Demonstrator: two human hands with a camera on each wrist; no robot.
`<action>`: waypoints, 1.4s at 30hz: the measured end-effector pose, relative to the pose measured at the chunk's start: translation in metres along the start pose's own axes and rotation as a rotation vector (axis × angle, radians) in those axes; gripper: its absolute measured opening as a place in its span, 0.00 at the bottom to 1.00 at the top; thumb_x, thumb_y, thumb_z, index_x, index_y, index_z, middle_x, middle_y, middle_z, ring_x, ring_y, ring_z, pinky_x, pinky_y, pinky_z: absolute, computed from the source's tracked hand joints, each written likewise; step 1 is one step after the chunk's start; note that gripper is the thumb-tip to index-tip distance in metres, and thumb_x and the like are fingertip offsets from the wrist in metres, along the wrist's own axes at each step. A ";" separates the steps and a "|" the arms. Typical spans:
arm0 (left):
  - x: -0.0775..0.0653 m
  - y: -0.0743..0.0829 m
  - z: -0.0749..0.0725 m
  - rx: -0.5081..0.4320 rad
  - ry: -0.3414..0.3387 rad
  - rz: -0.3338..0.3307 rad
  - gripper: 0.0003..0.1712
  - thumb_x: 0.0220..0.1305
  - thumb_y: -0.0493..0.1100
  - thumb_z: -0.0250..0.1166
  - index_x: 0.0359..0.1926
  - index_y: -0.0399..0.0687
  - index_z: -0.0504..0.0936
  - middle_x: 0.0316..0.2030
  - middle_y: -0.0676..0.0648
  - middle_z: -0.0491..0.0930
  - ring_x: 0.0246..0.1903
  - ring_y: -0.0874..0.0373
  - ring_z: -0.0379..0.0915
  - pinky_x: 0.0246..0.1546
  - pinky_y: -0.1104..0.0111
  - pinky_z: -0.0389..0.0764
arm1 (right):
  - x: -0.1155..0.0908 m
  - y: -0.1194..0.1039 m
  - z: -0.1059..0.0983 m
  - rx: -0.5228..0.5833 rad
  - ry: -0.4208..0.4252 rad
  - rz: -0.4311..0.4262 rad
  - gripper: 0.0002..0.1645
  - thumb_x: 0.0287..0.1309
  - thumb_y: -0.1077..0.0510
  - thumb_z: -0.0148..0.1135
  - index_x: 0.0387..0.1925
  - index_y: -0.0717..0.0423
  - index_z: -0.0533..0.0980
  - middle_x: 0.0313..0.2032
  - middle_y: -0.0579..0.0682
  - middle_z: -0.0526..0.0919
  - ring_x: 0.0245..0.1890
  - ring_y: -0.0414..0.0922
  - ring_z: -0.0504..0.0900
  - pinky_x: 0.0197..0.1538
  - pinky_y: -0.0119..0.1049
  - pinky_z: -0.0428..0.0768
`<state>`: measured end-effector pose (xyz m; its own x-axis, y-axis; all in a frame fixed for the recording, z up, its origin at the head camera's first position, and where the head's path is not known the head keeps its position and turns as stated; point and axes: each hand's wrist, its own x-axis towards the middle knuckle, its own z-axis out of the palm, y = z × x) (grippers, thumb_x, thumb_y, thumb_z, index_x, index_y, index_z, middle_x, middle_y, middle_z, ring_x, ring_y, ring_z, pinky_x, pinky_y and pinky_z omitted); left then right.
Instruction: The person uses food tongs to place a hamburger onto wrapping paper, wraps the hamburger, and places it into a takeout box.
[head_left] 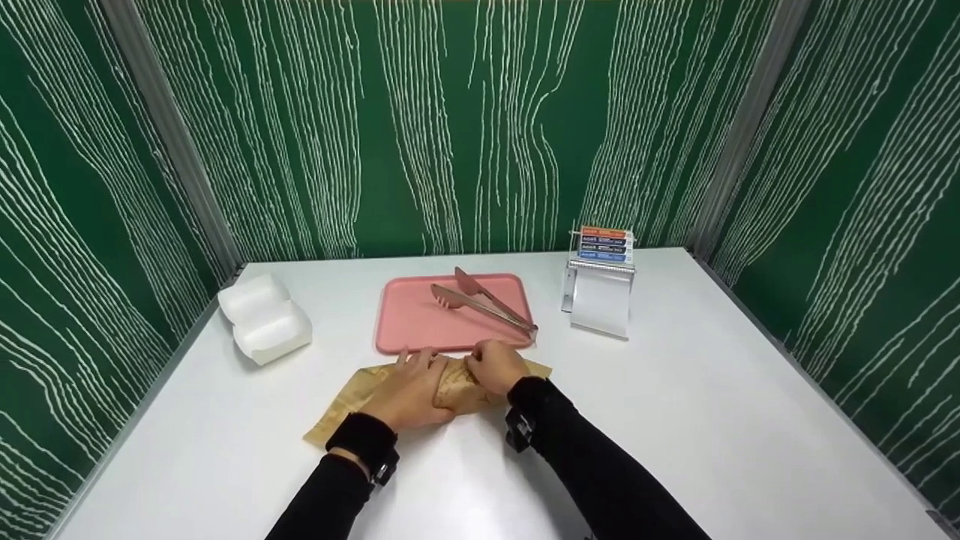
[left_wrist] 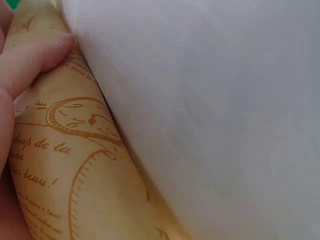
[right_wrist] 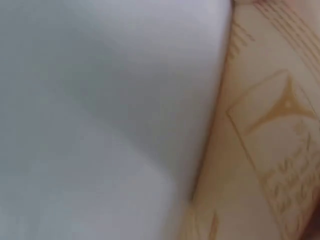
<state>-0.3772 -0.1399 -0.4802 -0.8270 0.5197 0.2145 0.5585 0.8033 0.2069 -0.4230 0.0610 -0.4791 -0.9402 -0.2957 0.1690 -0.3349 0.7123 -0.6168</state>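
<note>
On the white worktop (head_left: 712, 427), just off the near edge of the flat pink rectangular tray (head_left: 409, 319), lies the tan printed-paper bundle (head_left: 455, 386) — the left hand (head_left: 409, 390) holds it between thumb and spread fingers; the right hand (head_left: 497, 367) grips it with curled fingers.

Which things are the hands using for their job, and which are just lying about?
In the job: brown printed paper, touched by left hand and right hand.

Seemingly just lying about: pink tray, tongs, open white box, stand with coloured strips.
</note>
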 end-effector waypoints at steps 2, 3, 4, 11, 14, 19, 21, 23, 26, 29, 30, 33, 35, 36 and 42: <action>0.000 0.002 0.000 0.011 -0.020 -0.014 0.48 0.56 0.57 0.79 0.71 0.37 0.73 0.68 0.33 0.73 0.70 0.34 0.67 0.78 0.35 0.51 | 0.000 -0.001 0.001 -0.016 -0.012 0.038 0.20 0.72 0.60 0.61 0.21 0.53 0.74 0.21 0.42 0.72 0.24 0.41 0.70 0.35 0.36 0.72; 0.000 0.003 -0.001 0.013 -0.029 -0.022 0.48 0.56 0.57 0.79 0.71 0.37 0.73 0.67 0.34 0.75 0.70 0.36 0.68 0.78 0.34 0.50 | 0.001 -0.001 0.002 -0.021 -0.015 0.049 0.21 0.73 0.60 0.60 0.20 0.52 0.72 0.20 0.42 0.71 0.23 0.41 0.70 0.34 0.36 0.71; 0.000 0.004 -0.001 0.007 -0.039 -0.035 0.48 0.56 0.57 0.79 0.71 0.38 0.73 0.66 0.35 0.76 0.71 0.37 0.68 0.78 0.34 0.49 | 0.002 0.000 0.002 -0.021 -0.016 0.057 0.22 0.73 0.59 0.59 0.19 0.51 0.71 0.20 0.43 0.70 0.23 0.42 0.70 0.35 0.37 0.72; 0.002 0.001 -0.004 -0.071 -0.061 -0.081 0.48 0.54 0.57 0.81 0.71 0.41 0.74 0.64 0.38 0.77 0.68 0.39 0.71 0.79 0.37 0.47 | 0.001 0.017 -0.012 0.013 0.047 0.091 0.24 0.80 0.53 0.57 0.22 0.52 0.76 0.21 0.45 0.76 0.24 0.43 0.74 0.36 0.40 0.76; 0.003 -0.002 -0.002 -0.068 -0.070 -0.089 0.50 0.55 0.57 0.79 0.75 0.44 0.71 0.68 0.37 0.75 0.70 0.38 0.69 0.79 0.39 0.53 | -0.003 0.035 -0.027 -0.047 0.070 0.151 0.19 0.76 0.52 0.63 0.26 0.56 0.80 0.27 0.50 0.84 0.28 0.47 0.80 0.39 0.45 0.81; 0.002 -0.004 0.002 -0.051 -0.118 -0.102 0.56 0.57 0.64 0.76 0.81 0.52 0.64 0.75 0.37 0.68 0.75 0.35 0.62 0.78 0.38 0.52 | -0.017 0.065 -0.045 -0.248 0.016 0.232 0.26 0.56 0.46 0.80 0.42 0.63 0.80 0.43 0.61 0.82 0.42 0.59 0.83 0.48 0.56 0.84; 0.002 -0.003 0.002 -0.059 -0.132 -0.114 0.55 0.62 0.69 0.70 0.83 0.54 0.62 0.78 0.37 0.64 0.78 0.35 0.57 0.79 0.37 0.48 | -0.024 0.070 -0.050 -0.281 -0.016 0.259 0.34 0.49 0.43 0.84 0.45 0.63 0.77 0.44 0.62 0.78 0.44 0.61 0.81 0.49 0.57 0.84; 0.002 0.000 0.002 -0.064 -0.123 -0.121 0.49 0.72 0.72 0.60 0.83 0.53 0.61 0.79 0.36 0.62 0.79 0.34 0.54 0.79 0.35 0.45 | -0.028 0.071 -0.054 -0.289 -0.029 0.273 0.36 0.47 0.43 0.85 0.45 0.63 0.77 0.45 0.63 0.77 0.45 0.62 0.81 0.49 0.57 0.84; 0.001 0.005 -0.001 -0.028 -0.094 -0.116 0.40 0.83 0.68 0.41 0.82 0.52 0.63 0.79 0.36 0.62 0.79 0.33 0.54 0.78 0.33 0.45 | -0.030 0.070 -0.058 -0.267 -0.040 0.277 0.35 0.48 0.45 0.85 0.46 0.65 0.79 0.45 0.63 0.80 0.44 0.61 0.82 0.50 0.56 0.84; 0.000 0.009 -0.004 0.006 -0.063 -0.097 0.34 0.86 0.60 0.39 0.80 0.50 0.67 0.77 0.34 0.66 0.77 0.32 0.58 0.76 0.29 0.47 | -0.029 0.068 -0.058 -0.235 -0.047 0.278 0.32 0.50 0.47 0.85 0.45 0.67 0.83 0.45 0.63 0.83 0.43 0.59 0.84 0.50 0.55 0.85; -0.001 0.009 -0.004 0.011 -0.056 -0.090 0.33 0.86 0.58 0.40 0.80 0.51 0.68 0.76 0.34 0.67 0.77 0.31 0.59 0.76 0.29 0.47 | -0.029 0.068 -0.058 -0.229 -0.050 0.279 0.30 0.51 0.47 0.84 0.43 0.68 0.84 0.44 0.63 0.85 0.42 0.58 0.84 0.49 0.55 0.86; -0.001 0.010 -0.004 -0.003 -0.043 -0.077 0.31 0.85 0.57 0.45 0.79 0.54 0.70 0.74 0.33 0.70 0.75 0.31 0.61 0.75 0.27 0.46 | -0.027 0.068 -0.058 -0.229 -0.051 0.297 0.26 0.53 0.44 0.82 0.36 0.64 0.87 0.39 0.59 0.86 0.36 0.53 0.83 0.44 0.50 0.86; 0.000 0.010 -0.004 -0.010 -0.046 -0.081 0.31 0.84 0.58 0.45 0.79 0.57 0.70 0.72 0.34 0.72 0.74 0.32 0.62 0.75 0.28 0.45 | -0.026 0.068 -0.059 -0.225 -0.061 0.315 0.26 0.55 0.41 0.80 0.27 0.61 0.86 0.33 0.57 0.86 0.31 0.50 0.81 0.38 0.46 0.84; 0.001 0.010 -0.004 -0.009 -0.046 -0.081 0.31 0.84 0.59 0.46 0.79 0.58 0.70 0.72 0.34 0.73 0.74 0.32 0.63 0.75 0.28 0.45 | -0.026 0.068 -0.059 -0.213 -0.057 0.322 0.26 0.56 0.41 0.79 0.23 0.60 0.84 0.30 0.55 0.85 0.29 0.49 0.80 0.35 0.43 0.82; 0.001 0.009 -0.003 -0.003 -0.070 -0.092 0.34 0.83 0.63 0.45 0.81 0.57 0.67 0.73 0.35 0.72 0.75 0.33 0.62 0.75 0.28 0.45 | -0.026 0.065 -0.061 0.121 -0.027 0.382 0.18 0.59 0.52 0.76 0.20 0.54 0.79 0.22 0.48 0.83 0.22 0.41 0.76 0.28 0.30 0.73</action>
<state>-0.3731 -0.1330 -0.4754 -0.8770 0.4632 0.1277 0.4805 0.8475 0.2255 -0.4237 0.1536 -0.4764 -0.9932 -0.0416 -0.1091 0.0497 0.6945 -0.7178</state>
